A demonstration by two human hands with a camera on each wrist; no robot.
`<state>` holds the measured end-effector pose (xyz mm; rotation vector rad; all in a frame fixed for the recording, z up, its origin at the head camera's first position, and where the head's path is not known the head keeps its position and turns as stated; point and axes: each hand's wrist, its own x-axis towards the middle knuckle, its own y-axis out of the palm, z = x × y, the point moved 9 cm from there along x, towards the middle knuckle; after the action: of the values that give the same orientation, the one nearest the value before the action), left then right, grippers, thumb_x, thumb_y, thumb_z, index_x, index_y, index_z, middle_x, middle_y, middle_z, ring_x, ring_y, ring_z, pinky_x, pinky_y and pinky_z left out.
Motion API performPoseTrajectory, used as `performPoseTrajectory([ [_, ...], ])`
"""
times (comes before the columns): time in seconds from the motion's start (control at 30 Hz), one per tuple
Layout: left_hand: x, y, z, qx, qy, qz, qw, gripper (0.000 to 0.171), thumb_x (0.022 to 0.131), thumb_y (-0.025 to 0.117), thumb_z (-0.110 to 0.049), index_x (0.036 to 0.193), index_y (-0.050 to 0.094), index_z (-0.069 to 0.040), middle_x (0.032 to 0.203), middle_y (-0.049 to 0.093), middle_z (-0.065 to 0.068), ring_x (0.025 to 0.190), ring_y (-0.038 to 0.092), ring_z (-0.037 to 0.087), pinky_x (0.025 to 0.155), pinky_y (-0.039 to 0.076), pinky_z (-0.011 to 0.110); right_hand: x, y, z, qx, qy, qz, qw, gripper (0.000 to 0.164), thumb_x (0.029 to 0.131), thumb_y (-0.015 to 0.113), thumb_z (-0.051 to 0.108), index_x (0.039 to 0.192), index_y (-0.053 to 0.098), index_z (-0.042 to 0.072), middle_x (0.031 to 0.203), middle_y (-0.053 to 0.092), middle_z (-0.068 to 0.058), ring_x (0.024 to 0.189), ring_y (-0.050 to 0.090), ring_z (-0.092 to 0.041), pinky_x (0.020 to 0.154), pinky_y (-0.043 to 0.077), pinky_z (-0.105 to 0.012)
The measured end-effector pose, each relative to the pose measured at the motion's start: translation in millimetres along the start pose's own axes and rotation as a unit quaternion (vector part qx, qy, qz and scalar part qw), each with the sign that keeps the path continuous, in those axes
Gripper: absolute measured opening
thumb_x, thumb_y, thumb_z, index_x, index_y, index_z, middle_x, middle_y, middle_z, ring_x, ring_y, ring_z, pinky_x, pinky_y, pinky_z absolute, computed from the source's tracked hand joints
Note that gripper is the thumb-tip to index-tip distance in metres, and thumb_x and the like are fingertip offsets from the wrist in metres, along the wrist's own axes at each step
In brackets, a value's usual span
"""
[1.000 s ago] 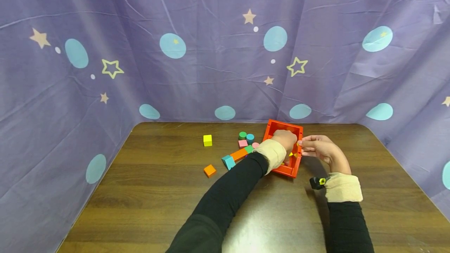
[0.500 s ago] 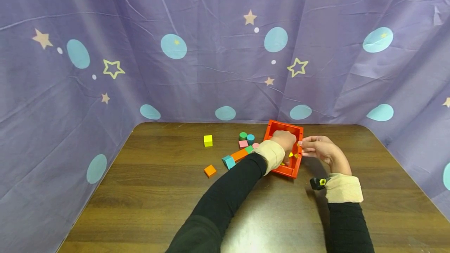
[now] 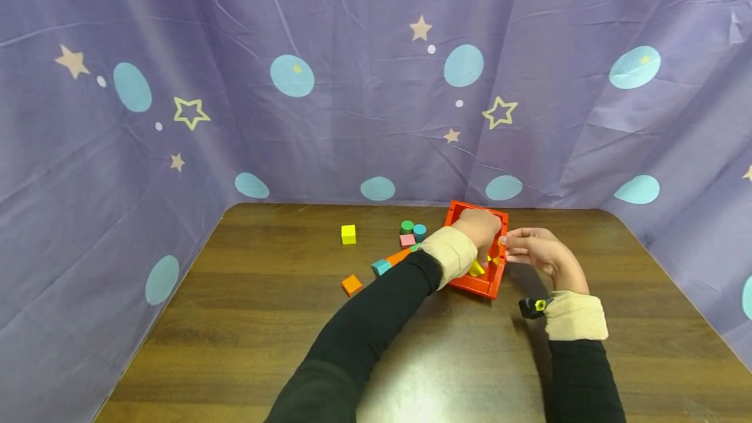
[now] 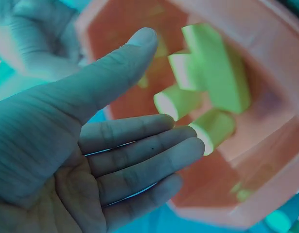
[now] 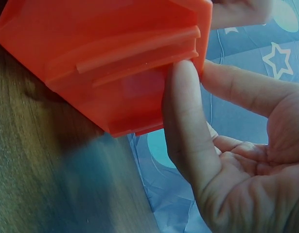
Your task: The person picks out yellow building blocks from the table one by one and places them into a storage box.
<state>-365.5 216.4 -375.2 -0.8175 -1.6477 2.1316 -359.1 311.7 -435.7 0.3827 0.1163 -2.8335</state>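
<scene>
Over the inside of the red box (image 3: 478,287) is my left hand (image 3: 478,226). In the left wrist view its fingers are straight, with the thumb apart and nothing between them. Their tips overlap two yellow cylinders (image 4: 212,128) lying in the box. Beside these, a long yellow block (image 4: 222,73) leans over another small yellow piece (image 4: 184,70). My right hand (image 3: 543,253) pinches the box's right wall at the rim, thumb on the outer side. The right wrist view shows the box's outer wall (image 5: 125,29) tilted above the wooden surface.
Left of the box lie an orange block (image 3: 352,285), a yellow cube (image 3: 348,235), a blue block (image 3: 380,267), a pink block (image 3: 407,241), and green (image 3: 407,227) and blue (image 3: 420,232) cylinders. A purple curtain (image 3: 352,142) hangs behind the table (image 3: 235,344).
My left hand has shifted slightly up and away inside the box, and a larger yellow block now shows below it. The right hand keeps its pinch on the box wall.
</scene>
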Motion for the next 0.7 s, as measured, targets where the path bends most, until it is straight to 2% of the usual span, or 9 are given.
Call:
performPoseTrajectory([
  [0.2, -11.8, -24.8, 12.1, -0.013, 0.008, -0.023, 0.9996, 0.054, 0.078, 0.088, -0.043, 0.124, 0.066, -0.024, 0.122, 0.068, -0.009, 0.109, 0.063, 0.009, 0.092, 0.054, 0.03, 0.8, 0.2, 2.2, -0.002, 0.003, 0.001, 1.0, 0.015, 0.103, 0.055, 0.005, 0.113, 0.053, -0.004, 0.09, 0.071, 0.006, 0.076, 0.069, -0.006, 0.076, 0.06, -0.023],
  [0.37, -24.4, -41.5, 22.3, -0.009, 0.015, -0.041, 0.999, 0.055, 0.078, 0.087, -0.045, 0.122, 0.067, -0.02, 0.116, 0.068, -0.007, 0.109, 0.063, 0.01, 0.093, 0.055, 0.031, -0.2, -0.2, 1.8, 0.005, 0.01, -0.002, 1.0, 0.014, 0.103, 0.055, 0.005, 0.112, 0.053, -0.004, 0.091, 0.072, 0.005, 0.075, 0.069, -0.007, 0.076, 0.061, -0.023],
  [0.57, -38.4, -55.2, 36.3, -0.017, 0.018, -0.063, 0.9977, 0.057, 0.076, 0.088, -0.048, 0.12, 0.066, -0.018, 0.109, 0.068, -0.007, 0.103, 0.065, 0.011, 0.09, 0.056, 0.031, -1.5, 0.1, 1.1, 0.007, 0.01, -0.005, 1.0, 0.01, 0.102, 0.056, 0.006, 0.109, 0.055, -0.001, 0.09, 0.072, 0.006, 0.075, 0.069, -0.007, 0.076, 0.061, -0.023],
  [0.7, -48.8, -60.6, 49.1, -0.036, 0.019, -0.08, 0.996, 0.053, 0.077, 0.088, -0.047, 0.114, 0.067, -0.016, 0.105, 0.068, -0.006, 0.099, 0.066, 0.013, 0.087, 0.056, 0.032, -1.1, 1.4, -0.5, 0.009, 0.011, -0.006, 1.0, 0.008, 0.102, 0.057, 0.006, 0.107, 0.057, 0.0, 0.091, 0.072, 0.005, 0.075, 0.069, -0.007, 0.075, 0.061, -0.023],
])
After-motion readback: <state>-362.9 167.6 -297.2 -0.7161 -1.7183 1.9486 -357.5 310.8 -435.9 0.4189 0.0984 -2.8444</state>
